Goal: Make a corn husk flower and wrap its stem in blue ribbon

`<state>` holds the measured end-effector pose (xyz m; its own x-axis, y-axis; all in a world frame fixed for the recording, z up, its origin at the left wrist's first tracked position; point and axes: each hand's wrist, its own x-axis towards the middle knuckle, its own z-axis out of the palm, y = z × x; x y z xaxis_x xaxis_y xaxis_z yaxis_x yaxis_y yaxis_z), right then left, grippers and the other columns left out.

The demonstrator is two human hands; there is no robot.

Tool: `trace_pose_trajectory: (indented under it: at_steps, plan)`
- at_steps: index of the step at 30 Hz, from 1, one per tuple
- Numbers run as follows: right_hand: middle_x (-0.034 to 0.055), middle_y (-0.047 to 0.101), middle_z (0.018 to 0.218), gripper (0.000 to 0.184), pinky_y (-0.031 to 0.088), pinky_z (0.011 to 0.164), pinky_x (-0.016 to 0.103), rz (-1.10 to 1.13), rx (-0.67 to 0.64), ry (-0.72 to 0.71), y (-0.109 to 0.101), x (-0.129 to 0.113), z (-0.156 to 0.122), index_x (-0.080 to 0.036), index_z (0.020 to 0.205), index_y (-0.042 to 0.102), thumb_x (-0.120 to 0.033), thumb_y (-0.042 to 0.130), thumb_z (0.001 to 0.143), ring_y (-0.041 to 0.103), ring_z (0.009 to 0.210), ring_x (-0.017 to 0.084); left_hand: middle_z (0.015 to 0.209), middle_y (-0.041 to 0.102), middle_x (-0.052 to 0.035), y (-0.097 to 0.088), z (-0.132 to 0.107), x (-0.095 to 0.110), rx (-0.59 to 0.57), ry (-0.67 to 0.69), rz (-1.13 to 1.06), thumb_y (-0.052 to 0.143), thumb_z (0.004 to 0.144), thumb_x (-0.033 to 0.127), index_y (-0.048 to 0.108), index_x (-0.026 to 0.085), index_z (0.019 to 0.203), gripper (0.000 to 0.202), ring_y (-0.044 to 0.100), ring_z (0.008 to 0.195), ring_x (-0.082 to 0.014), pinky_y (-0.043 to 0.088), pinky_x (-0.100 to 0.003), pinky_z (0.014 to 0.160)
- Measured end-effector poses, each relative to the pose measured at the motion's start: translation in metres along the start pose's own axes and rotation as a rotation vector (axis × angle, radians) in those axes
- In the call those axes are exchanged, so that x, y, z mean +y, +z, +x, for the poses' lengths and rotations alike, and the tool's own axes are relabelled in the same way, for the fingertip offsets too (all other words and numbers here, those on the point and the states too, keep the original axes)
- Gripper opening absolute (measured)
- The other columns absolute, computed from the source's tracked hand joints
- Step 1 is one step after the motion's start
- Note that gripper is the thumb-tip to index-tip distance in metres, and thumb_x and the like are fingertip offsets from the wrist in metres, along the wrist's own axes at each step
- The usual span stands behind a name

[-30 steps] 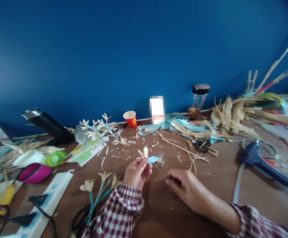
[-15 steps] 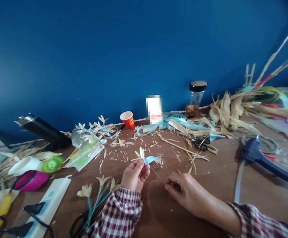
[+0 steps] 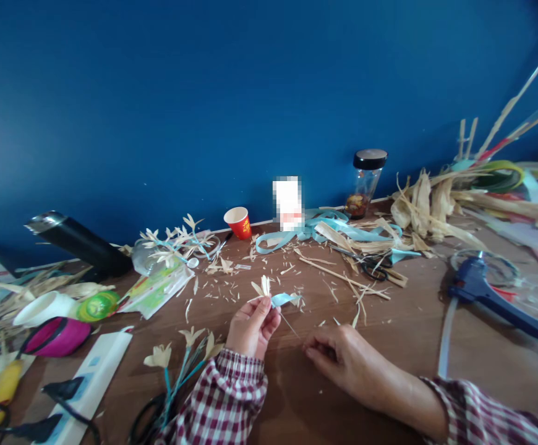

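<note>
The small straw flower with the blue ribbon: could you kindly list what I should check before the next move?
1. Grip: left hand pinches the small pale straw flower at its base. Ok.
2. Wrap: pale blue ribbon end sticks out loose to the right. Not ok.
3. Thin stem runs toward the right hand; held or not, cannot tell.
4. Black-handled scissors lie on the brown wooden table beyond both hands. Ok.
5. Blue glue gun lies apart, far right. Ok.

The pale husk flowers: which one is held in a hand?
The small flower with light blue ribbon, pinched in the left hand. The blue-stemmed flowers beside the left sleeve and the bunch near the red cup lie untouched.
</note>
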<state>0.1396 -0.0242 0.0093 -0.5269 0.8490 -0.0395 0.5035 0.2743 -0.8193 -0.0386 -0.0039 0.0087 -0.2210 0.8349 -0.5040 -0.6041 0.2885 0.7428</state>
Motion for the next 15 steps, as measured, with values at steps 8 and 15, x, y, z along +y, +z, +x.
trace_pose_trajectory:
  at_steps: [8, 15]
  plan:
    - [-0.0011, 0.059, 0.059, 0.019, 0.033, 0.049, 0.021, 0.023, -0.006, 0.002, 0.0010, -0.0020, -0.0017, -0.018, 0.073, 0.065, -0.021, 0.048, 0.081, 0.049, 0.053, 0.011, 0.060, 0.066, 0.0003, 0.0000, 0.0003, -0.0002, -0.001, 0.000, -0.015, 0.072, 0.069, 0.008, 0.061, 0.013, 0.071, 0.012, 0.065, 0.056, -0.0098, 0.055, -0.016, 0.051]
    - [-0.0030, 0.051, 0.055, 0.021, 0.029, 0.047, 0.021, 0.048, 0.078, 0.010, -0.0015, -0.0034, -0.0023, -0.018, 0.072, 0.060, -0.026, 0.046, 0.085, 0.042, 0.049, 0.010, 0.062, 0.067, -0.0023, -0.0016, 0.0023, 0.0005, 0.035, 0.009, -0.049, 0.062, 0.078, 0.007, 0.062, 0.013, 0.080, 0.007, 0.066, 0.058, -0.0101, 0.056, -0.017, 0.052]
